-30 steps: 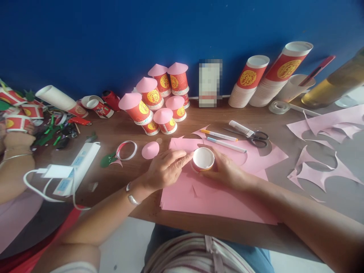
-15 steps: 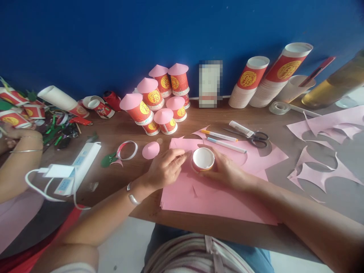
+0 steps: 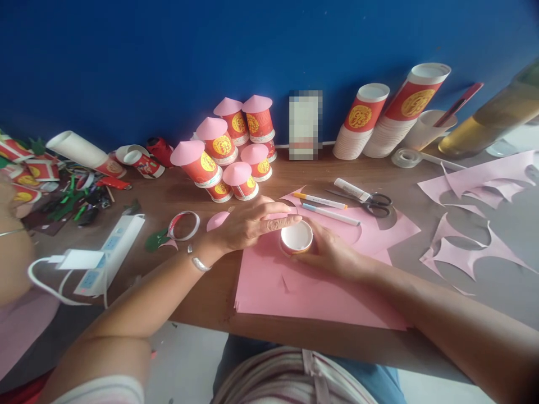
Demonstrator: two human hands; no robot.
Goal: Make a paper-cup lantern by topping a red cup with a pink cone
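A short paper cup [image 3: 297, 235], white inside with a red and yellow outside, stands mouth up on the pink paper sheets [image 3: 261, 292]. My right hand [image 3: 337, 252] is wrapped round its right side. From the left, my left hand [image 3: 256, 227] reaches over with fingers stretched out. One fingertip is at the cup's upper left rim; whether it presses on it I cannot tell. Partly behind this hand lies a pink paper cone [image 3: 217, 220]. Beyond stand several red cups with pink cone tops [image 3: 213, 140].
Markers [image 3: 332, 215], a glue stick [image 3: 351, 189] and scissors [image 3: 379, 203] lie past the cup. Stacked paper cups [image 3: 357, 126] and clear tape [image 3: 406, 158] are at the back right, paper scraps [image 3: 463, 252] nearer. A tape ring [image 3: 184, 226] and power strip [image 3: 112, 255] lie left, near another person's arm [image 3: 17, 241].
My left hand has moved right, its fingers straightening out over the cup's rim. The right hand keeps its hold. The whole view has shifted slightly.
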